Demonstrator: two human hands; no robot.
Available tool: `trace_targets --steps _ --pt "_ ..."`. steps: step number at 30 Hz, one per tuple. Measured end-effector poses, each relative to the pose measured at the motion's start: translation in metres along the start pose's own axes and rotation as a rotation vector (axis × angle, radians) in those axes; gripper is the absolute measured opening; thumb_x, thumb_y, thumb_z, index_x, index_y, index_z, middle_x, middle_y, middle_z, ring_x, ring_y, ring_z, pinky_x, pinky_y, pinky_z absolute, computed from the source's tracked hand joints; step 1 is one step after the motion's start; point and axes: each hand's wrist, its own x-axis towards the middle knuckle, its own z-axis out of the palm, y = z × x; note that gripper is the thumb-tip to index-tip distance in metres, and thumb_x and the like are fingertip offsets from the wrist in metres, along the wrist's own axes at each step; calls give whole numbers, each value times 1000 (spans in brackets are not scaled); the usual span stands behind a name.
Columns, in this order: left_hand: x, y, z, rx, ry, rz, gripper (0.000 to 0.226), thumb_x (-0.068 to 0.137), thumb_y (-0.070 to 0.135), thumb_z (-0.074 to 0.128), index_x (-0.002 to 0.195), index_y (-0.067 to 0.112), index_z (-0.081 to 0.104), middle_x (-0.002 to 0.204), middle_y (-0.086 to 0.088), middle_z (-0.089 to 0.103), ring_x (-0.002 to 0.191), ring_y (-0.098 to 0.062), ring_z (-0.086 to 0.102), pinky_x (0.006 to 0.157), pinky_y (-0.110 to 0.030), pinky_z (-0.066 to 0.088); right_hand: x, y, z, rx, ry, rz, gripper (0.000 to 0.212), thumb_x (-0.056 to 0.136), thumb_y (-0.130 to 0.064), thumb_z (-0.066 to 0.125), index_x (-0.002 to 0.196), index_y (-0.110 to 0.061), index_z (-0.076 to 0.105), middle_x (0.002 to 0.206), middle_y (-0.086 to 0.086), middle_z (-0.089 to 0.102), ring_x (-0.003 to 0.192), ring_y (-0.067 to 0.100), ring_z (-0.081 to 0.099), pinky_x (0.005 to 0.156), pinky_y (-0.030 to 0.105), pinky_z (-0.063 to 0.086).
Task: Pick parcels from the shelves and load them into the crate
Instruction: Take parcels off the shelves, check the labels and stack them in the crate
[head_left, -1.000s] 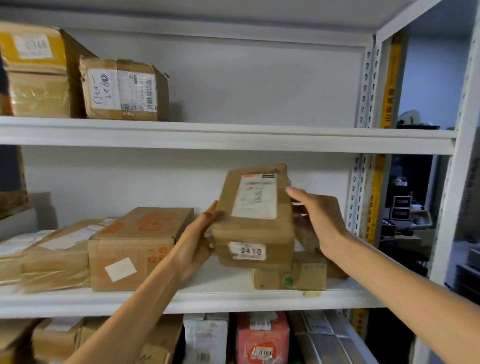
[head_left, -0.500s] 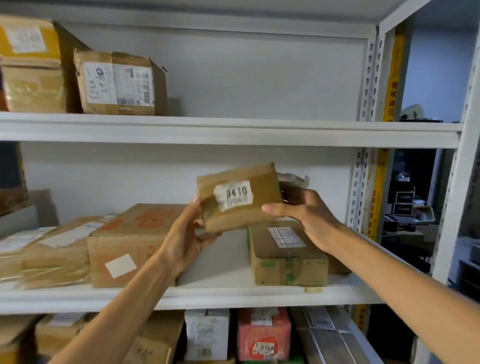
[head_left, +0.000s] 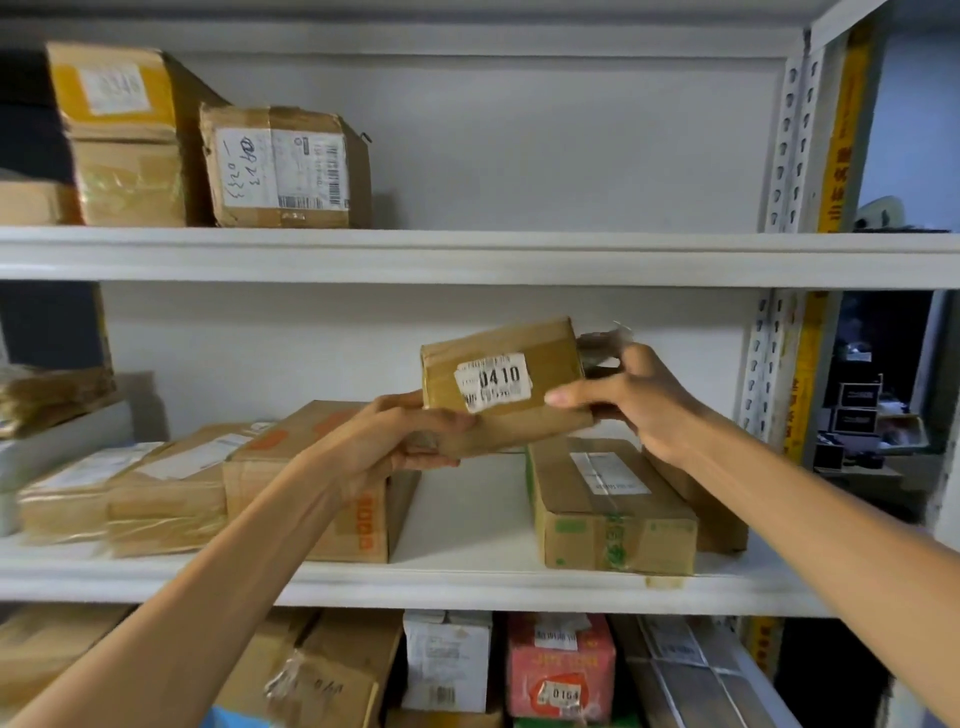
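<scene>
Both our hands hold one brown parcel marked 0410 (head_left: 506, 387) in the air above the middle shelf (head_left: 467, 519), tilted with its right end higher. Our left hand (head_left: 395, 441) curls around its lower left corner; our right hand (head_left: 639, 405) grips the right end, thumb across the front. Beneath lies bare shelf between the orange-printed box (head_left: 254, 483) on the left and the green-taped box (head_left: 613, 509) on the right. Open room separates the parcel from the upper shelf edge (head_left: 467, 257).
</scene>
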Motion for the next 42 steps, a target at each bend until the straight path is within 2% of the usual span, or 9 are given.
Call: trace_targets --steps 5,9,14,20,23,28,32,37,42 --pt "-2 3 -34 -61 102 168 70 45 -16 71 112 6 68 99 -15 73 89 -20 71 65 -21 55 26 9 45 -35 -25 -82 78 45 11 88 112 -17 61 105 -4 71 101 16 65 77 26 56" --pt "-15 8 -70 31 177 176 69 44 -15 73 108 11 68 98 -13 74 88 -20 70 67 -23 56 53 15 85 71 -36 -108 78 45 12 88 110 -22 62 105 -6 70 103 11 63 84 27 55" --pt "-29 5 -115 68 290 121 68 57 -13 69 121 10 61 100 -9 74 90 -17 71 67 -23 55 81 23 136 81 -114 -156 70 49 13 85 96 -35 64 88 -26 71 86 -10 64 63 11 52" --pt "-19 -14 -152 134 431 135 67 73 -13 66 132 17 57 105 -6 74 102 -21 67 75 -27 55 112 44 185 125 -72 -155 82 54 19 80 103 -44 58 92 -27 71 91 -5 66 70 13 53" --pt "-14 -30 -164 176 437 118 73 74 -6 71 137 27 53 106 -1 74 108 -22 65 90 -36 54 117 66 197 104 -80 -73 76 58 16 81 106 -39 59 97 -19 71 97 2 66 81 21 55" --pt "-10 -33 -172 225 384 97 75 75 1 74 141 27 49 111 0 73 107 -18 66 83 -27 56 125 75 197 -23 -116 -15 51 64 2 85 98 -30 63 103 -9 71 100 12 66 94 38 53" --pt "-12 -34 -170 209 421 84 77 76 1 74 143 26 46 117 -5 70 112 -24 63 94 -36 53 122 73 199 6 -104 23 52 65 3 84 99 -29 61 105 -7 70 105 17 65 95 42 53" --pt "-19 -28 -164 243 410 51 75 76 2 74 143 23 46 119 -7 68 114 -27 61 91 -36 54 108 73 185 -71 -90 3 70 62 -6 89 125 -13 58 121 0 66 115 17 61 102 38 48" --pt "-9 -16 -127 562 775 268 85 67 2 83 141 27 48 136 -2 45 126 -23 42 105 -41 43 83 80 127 -282 60 32 88 59 -18 92 137 -12 51 131 4 58 114 18 57 96 29 46"
